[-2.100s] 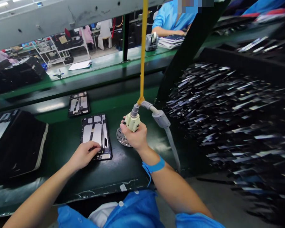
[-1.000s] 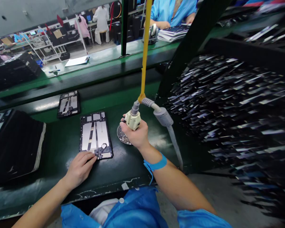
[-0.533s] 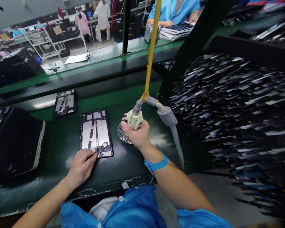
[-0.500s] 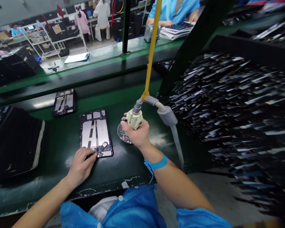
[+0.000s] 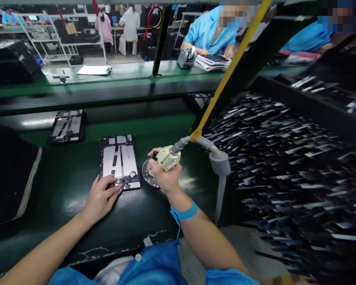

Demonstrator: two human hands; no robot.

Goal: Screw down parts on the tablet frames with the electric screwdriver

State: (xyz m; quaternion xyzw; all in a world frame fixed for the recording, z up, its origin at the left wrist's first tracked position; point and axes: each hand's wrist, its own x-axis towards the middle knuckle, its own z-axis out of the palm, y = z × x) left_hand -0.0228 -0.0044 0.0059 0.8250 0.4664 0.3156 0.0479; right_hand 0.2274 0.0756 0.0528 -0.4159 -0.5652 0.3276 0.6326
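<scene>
An opened tablet (image 5: 127,158) lies on the green bench with its inner parts showing. At its lower left corner is my left hand (image 5: 102,196), fingers bent over the edge, thumb and fingertips touching the bottom end. My right hand (image 5: 167,180) is wrapped round a cream electric screwdriver (image 5: 168,157), whose cable end tilts up to the right. Its tip is hidden behind the hand. Under the tool sits a round metal screw tray (image 5: 146,176) with a perforated top, just right of the tablet.
A second opened tablet (image 5: 67,126) lies further back left. Black stacked pieces (image 5: 12,174) stand at the left edge. A yellow strap (image 5: 234,71) and grey cable (image 5: 221,190) run from the screwdriver. Many dark parts (image 5: 284,158) crowd the right. A co-worker (image 5: 210,33) sits opposite.
The screwdriver has tipped over to the right, and my right hand is now over the screw tray, nearer the tablet. My left hand has spread slightly onto the tablet's left edge. The view has shifted.
</scene>
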